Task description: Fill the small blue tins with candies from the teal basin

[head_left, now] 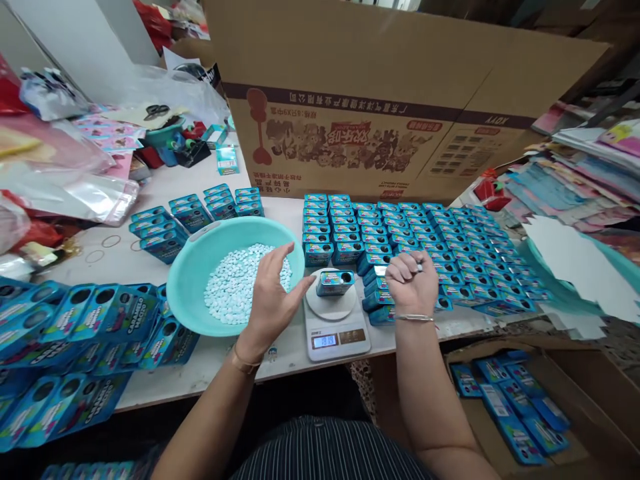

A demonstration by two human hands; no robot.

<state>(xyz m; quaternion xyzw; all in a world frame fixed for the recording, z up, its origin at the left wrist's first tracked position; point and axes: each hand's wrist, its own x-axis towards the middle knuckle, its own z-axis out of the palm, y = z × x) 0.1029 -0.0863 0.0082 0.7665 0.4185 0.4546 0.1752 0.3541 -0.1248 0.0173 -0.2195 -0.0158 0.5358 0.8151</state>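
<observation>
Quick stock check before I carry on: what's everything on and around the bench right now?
basin: one, turquoise, bench centre-left
candy tablets: a heap, pale blue, inside the basin
digital scale: one, white, front edge, display lit
tin on the scale: one, blue
rows of tins: many, blue, right of the scale
small group of tins: blue, behind the basin
flat cartons: a pile, blue, left front
printed carton: one, brown, at the back
floor box: brown, blue packs inside, lower right
left hand: open, over the basin rim
right hand: fisted, beside the scale, contents unclear
</observation>
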